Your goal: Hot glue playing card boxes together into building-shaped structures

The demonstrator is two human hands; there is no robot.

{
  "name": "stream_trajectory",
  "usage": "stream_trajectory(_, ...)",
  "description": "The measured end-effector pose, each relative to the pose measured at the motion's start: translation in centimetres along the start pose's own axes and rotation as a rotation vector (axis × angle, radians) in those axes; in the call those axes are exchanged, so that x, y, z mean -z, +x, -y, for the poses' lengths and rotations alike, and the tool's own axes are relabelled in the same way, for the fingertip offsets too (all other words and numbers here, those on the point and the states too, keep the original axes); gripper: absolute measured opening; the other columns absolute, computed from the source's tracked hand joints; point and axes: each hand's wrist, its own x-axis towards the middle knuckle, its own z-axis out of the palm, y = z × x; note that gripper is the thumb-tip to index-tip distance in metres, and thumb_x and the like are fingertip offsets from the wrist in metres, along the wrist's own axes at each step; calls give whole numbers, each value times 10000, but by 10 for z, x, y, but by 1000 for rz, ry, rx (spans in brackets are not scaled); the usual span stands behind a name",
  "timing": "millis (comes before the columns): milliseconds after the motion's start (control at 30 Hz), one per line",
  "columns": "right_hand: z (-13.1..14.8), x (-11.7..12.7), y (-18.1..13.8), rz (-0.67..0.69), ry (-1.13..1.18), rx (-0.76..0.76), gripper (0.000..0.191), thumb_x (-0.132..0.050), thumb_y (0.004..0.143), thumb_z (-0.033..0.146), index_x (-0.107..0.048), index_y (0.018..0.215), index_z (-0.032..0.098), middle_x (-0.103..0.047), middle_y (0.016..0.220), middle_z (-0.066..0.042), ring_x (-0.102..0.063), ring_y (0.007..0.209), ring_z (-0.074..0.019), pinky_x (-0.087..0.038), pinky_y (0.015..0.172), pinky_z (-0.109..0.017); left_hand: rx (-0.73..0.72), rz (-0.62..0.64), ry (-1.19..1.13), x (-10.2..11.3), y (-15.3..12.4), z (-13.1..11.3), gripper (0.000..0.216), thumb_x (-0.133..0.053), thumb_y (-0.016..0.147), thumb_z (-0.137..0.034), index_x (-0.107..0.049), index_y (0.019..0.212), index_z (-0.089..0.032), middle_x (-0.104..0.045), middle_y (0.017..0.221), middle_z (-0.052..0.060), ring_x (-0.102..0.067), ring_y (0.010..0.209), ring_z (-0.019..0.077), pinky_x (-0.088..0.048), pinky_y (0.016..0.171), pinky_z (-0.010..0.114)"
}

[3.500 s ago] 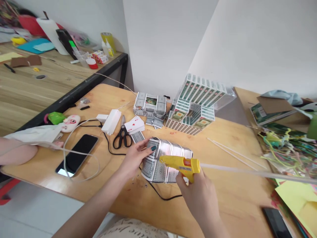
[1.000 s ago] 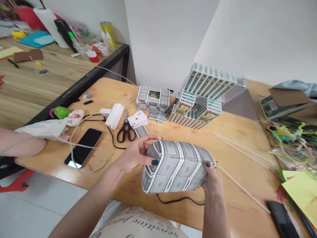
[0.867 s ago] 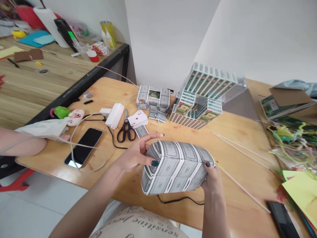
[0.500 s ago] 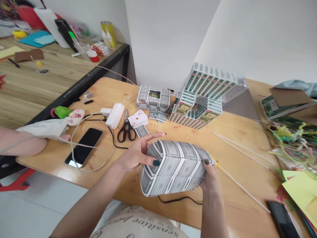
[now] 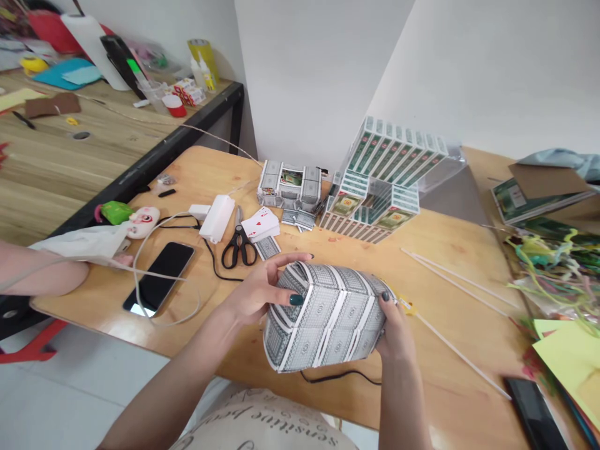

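Between my two hands is a rounded box built of grey-backed playing cards [image 5: 328, 315], held tilted above the near part of the table. My left hand [image 5: 262, 290] grips its left end, thumb on the card face and index finger stretched along the top. At the right end, my right hand [image 5: 396, 328] clasps it with the thumb on top; the other fingers are hidden behind. Past the box lie black-handled scissors [image 5: 239, 244], loose playing cards [image 5: 261, 224] and a second card-built box [image 5: 290, 185].
Stacked green card packs [image 5: 375, 187] stand at the back. A phone [image 5: 159, 278] with a white cable lies left, near another person's arm [image 5: 42, 269]. White sticks [image 5: 459, 281], a second phone [image 5: 534, 412] and yellow paper [image 5: 572, 362] are on the right.
The card box has shifted very slightly left and tipped a little, both hands staying on it. My right thumb has moved slightly left and up with it.
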Motion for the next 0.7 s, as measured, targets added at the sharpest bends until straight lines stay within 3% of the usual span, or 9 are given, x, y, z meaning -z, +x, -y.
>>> stream_trajectory(200, 1, -1, 0, -27, 42, -65, 373, -737, 645, 423, -688, 940, 200, -731, 934, -62, -672, 927, -278, -516, 860, -388, 4, 12, 1, 2, 1, 1, 609, -818, 507, -85, -627, 1077, -183, -685, 892, 31, -629, 760, 149, -496, 650, 213)
stream_trajectory(533, 0, -6, 4, -99, 36, -167, 392, -810, 532, 425, -707, 827, 189, -732, 793, -52, -689, 767, -266, -552, 758, -366, 25, -66, 65, 7, 7, 1, 532, -814, 566, -125, -637, 1067, -153, -691, 868, 33, -630, 728, 128, -466, 657, 211)
stream_trajectory(700, -1, -8, 6, -105, 43, -140, 375, -793, 542, 443, -701, 818, 207, -730, 795, -35, -683, 729, -238, -555, 706, -343, -12, -27, 48, 7, 5, 0, 661, -807, 597, -148, -578, 1214, -208, -688, 878, 16, -620, 734, 114, -450, 668, 198)
